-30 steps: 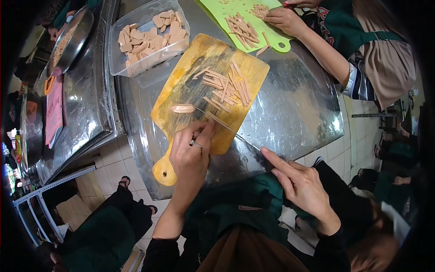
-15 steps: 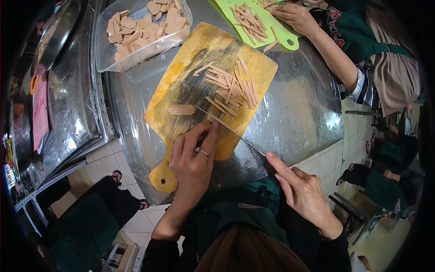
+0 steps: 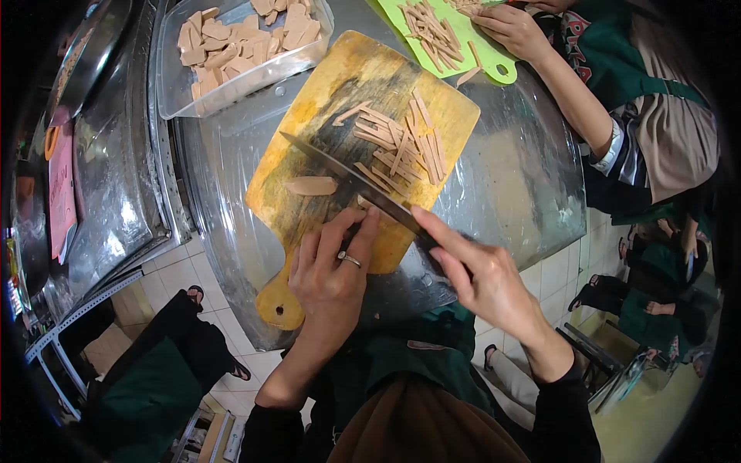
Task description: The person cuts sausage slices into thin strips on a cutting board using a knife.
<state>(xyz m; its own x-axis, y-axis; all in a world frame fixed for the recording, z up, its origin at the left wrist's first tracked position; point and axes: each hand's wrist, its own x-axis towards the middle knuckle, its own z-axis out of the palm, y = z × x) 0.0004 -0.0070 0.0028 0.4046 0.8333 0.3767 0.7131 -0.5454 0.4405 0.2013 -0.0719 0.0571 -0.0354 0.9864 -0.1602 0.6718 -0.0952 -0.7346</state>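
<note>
A yellow wooden cutting board lies on a steel table. Thin pinkish strips are piled on its far right part, and one flat slice lies near the board's middle. My right hand grips a long dark knife, index finger along its spine, the blade lifted flat and reaching left across the board above the slice. My left hand, with a ring, rests fingertips on the board's near edge, pinning a small piece beside the blade.
A clear plastic tub of flat slices stands at the far left. Another person's hand works strips on a green board at the far right. A steel sink lies to the left.
My right hand has moved forward and left, swinging the knife from edge-down at the near strip to lie flatter across the board. My left hand stayed put.
</note>
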